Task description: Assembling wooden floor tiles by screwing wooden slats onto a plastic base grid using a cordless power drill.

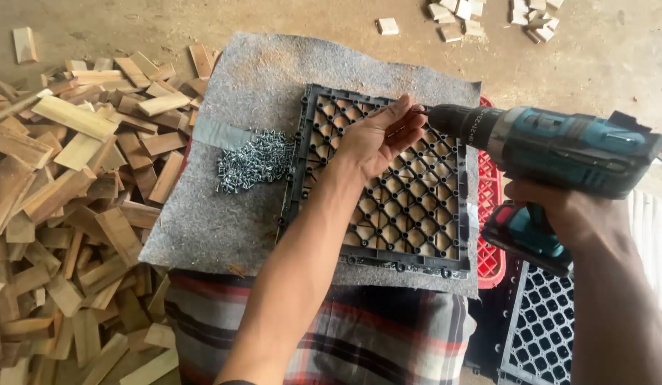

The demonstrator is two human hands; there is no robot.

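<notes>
My right hand (570, 214) grips a teal and black cordless drill (559, 146), held level with its bit pointing left. My left hand (377, 139) is raised palm up at the drill's tip, fingers holding a small screw against the bit. Beneath both hands lies a black plastic grid tile (416, 207) with wooden slats showing through its holes, resting on a grey felt mat (224, 228). A heap of silver screws (254, 160) lies on the mat left of the tile.
A large pile of short wooden slats (67, 192) covers the ground at left. A red plastic crate (490, 214) sits under the mat's right edge. Another black grid tile (541, 331) lies at lower right. Small wood blocks (459, 18) are scattered at the top.
</notes>
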